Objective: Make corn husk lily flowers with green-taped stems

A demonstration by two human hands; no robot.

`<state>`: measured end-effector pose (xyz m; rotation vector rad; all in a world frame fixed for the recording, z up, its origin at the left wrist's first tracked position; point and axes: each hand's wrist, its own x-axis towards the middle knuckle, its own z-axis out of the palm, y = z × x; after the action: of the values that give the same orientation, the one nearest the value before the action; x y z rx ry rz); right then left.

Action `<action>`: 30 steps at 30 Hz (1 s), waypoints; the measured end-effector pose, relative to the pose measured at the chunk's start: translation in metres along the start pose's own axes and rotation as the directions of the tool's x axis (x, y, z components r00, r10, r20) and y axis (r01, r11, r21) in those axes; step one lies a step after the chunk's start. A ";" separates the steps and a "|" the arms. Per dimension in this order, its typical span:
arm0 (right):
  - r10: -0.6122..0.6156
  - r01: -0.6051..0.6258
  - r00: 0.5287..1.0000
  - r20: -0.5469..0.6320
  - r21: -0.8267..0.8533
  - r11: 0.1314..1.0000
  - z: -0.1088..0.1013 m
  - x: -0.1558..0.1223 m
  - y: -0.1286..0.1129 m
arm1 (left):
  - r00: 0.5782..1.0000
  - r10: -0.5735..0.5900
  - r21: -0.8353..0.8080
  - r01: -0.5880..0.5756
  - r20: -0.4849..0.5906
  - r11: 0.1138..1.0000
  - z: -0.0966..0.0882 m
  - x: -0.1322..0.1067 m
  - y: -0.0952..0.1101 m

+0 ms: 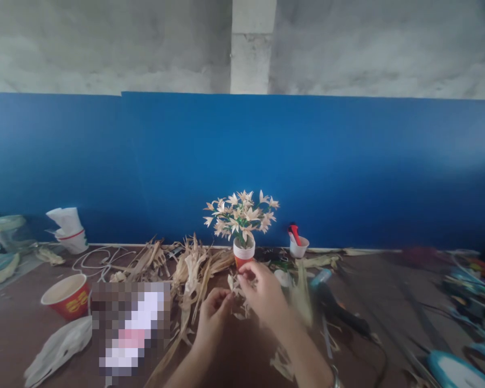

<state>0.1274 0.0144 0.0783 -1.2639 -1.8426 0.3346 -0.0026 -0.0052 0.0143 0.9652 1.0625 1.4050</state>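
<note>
My left hand [212, 312] and my right hand [262, 291] meet over the brown table [392, 291], both with fingers pinched on a small pale husk flower [237, 293] held between them. Just behind the hands stands a red and white cup [243, 254] holding a bunch of cream husk flowers [242, 214] on green stems. Dried corn husks [194, 267] lie in a loose heap to the left of the cup.
A red paper bowl [67, 295] and a white plastic bag [59, 347] lie at the left. White cups [70, 231] stand at the back left, a small white cup with a red tool [298, 245] at the back. A black glue gun [339, 310] lies right of the hands. A blue panel [307, 167] backs the table.
</note>
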 end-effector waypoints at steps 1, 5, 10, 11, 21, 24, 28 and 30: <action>0.017 -0.017 1.000 -0.020 0.005 1.000 -0.004 0.001 0.000 | 1.000 0.002 -0.004 -0.002 0.008 1.000 0.000 0.000 0.000; 0.132 -0.133 0.991 0.013 0.019 0.991 -0.014 0.006 0.000 | 1.000 0.011 0.010 -0.011 0.004 1.000 -0.001 0.000 -0.005; 0.231 -0.254 0.955 0.184 0.114 0.960 -0.007 0.007 0.006 | 0.999 0.048 0.020 -0.048 0.015 0.999 -0.002 0.001 -0.006; 0.240 -0.279 0.943 0.231 0.155 0.948 -0.005 0.007 0.006 | 0.998 0.056 0.021 -0.056 0.013 0.998 -0.001 0.001 -0.006; 0.343 -0.521 0.835 0.431 0.413 0.747 0.010 0.003 0.014 | 0.996 0.081 0.018 -0.082 0.028 0.996 -0.001 0.000 -0.006; 0.346 -0.517 0.839 0.419 0.417 0.747 0.012 0.003 0.016 | 0.995 0.078 0.007 -0.078 0.061 0.997 -0.001 0.000 -0.007; 0.337 -0.533 0.828 0.448 0.443 0.721 0.008 0.004 0.012 | 0.995 0.062 -0.020 -0.060 0.084 0.998 -0.001 0.000 -0.008; 0.333 -0.546 0.819 0.467 0.455 0.703 0.006 0.004 0.009 | 0.994 0.064 -0.026 -0.062 0.086 0.998 -0.001 0.000 -0.009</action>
<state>0.1279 0.0236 0.0707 -1.2435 -1.4873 1.3712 -0.0011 -0.0047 0.0056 1.0414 0.9572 1.4110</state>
